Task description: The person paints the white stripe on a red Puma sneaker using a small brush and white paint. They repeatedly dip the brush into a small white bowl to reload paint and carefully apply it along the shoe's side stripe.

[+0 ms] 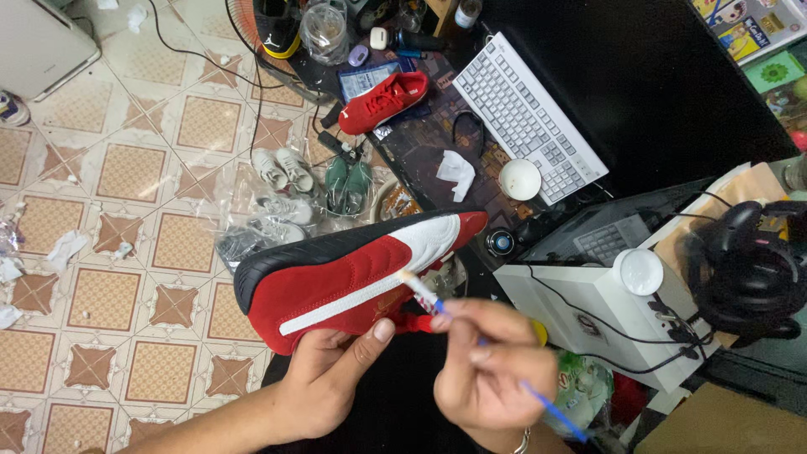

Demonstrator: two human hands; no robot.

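Note:
My left hand [332, 370] holds a red suede sneaker [353, 273] by its underside near the heel; the shoe lies on its side, black sole up and white stripe facing me. My right hand [492, 370] grips a thin blue-handled brush [437, 304], and its pale tip touches the white stripe near the shoe's middle. A second red sneaker [385, 101] rests on the dark desk farther off.
On the desk are a white keyboard [530, 113], a small white cup [519, 179], a crumpled tissue [456, 172] and a round white lid [639, 271] on a white box. Black headphones [748, 269] sit at right. Small shoes in plastic bags [282, 202] lie on the tiled floor.

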